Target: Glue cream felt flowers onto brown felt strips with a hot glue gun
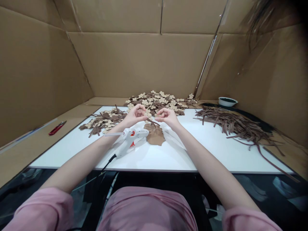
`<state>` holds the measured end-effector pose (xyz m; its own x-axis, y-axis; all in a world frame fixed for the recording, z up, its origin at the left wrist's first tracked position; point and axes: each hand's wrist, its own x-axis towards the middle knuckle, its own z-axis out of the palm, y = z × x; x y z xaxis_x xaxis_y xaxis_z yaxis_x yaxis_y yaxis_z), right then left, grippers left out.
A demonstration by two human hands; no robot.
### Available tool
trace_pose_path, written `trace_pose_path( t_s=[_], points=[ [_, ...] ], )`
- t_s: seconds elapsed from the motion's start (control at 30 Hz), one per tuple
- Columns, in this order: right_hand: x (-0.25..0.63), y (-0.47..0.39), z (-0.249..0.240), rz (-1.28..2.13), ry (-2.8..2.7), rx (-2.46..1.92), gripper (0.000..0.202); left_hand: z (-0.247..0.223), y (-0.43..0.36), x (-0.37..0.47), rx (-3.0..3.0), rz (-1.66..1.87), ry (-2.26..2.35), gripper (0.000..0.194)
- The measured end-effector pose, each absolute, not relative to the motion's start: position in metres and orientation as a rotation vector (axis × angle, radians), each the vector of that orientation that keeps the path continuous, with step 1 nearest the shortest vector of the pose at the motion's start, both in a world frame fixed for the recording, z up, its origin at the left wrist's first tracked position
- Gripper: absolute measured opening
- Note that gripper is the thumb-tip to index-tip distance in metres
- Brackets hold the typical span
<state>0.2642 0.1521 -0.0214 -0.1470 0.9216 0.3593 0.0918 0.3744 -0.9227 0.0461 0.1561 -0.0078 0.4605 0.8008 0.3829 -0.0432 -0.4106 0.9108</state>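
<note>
My left hand [136,115] pinches a small cream flower [148,114] in front of the flower pile. Close by on the right, my right hand [167,116] has its thumb and fingertips pressed together at the flower's other side; what they grip is too small to tell. A dark brown strip [153,122] hangs just below the flower. Beneath both hands a brown leaf-shaped piece [155,136] lies on the white board [173,160]. A white glue gun [125,142] with an orange trigger rests left of it, its nozzle toward the piece.
A heap of cream and brown flowers [161,101] lies at the back. Flowers with stems [106,120] are at the left, beside a red cutter [57,128]. Many brown strips [228,123] and a white bowl [227,102] of dark material are at the right. Cardboard walls surround the table.
</note>
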Motion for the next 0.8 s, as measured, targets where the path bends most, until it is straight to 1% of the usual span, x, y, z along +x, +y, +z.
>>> trace_pose_path(
  t_s=[0.1,0.23,0.43,0.5,0.67,0.8],
  points=[
    [0.2648,0.1514,-0.0226,0.945,-1.563,-1.068,0.026,-0.0055,0.1561,0.0440,1.708,1.138,0.634,0.044],
    [0.2665,0.1519,-0.0250,0.999,-1.596,-1.208,0.026,-0.0047,0.1580,0.0417,1.636,1.195,0.604,0.044],
    [0.2682,0.1518,-0.0272,1.050,-1.572,-1.241,0.017,-0.0045,0.1590,0.0412,1.599,1.192,0.544,0.044],
    [0.2681,0.1501,-0.0260,1.028,-1.590,-1.259,0.018,-0.0042,0.1578,0.0419,1.594,1.187,0.548,0.044],
    [0.2680,0.1476,-0.0227,0.934,-1.681,-1.268,0.029,-0.0055,0.1569,0.0437,1.596,1.155,0.572,0.044],
    [0.2682,0.1475,-0.0232,0.903,-1.787,-1.169,0.029,-0.0078,0.1577,0.0450,1.610,1.135,0.573,0.045]
  ],
)
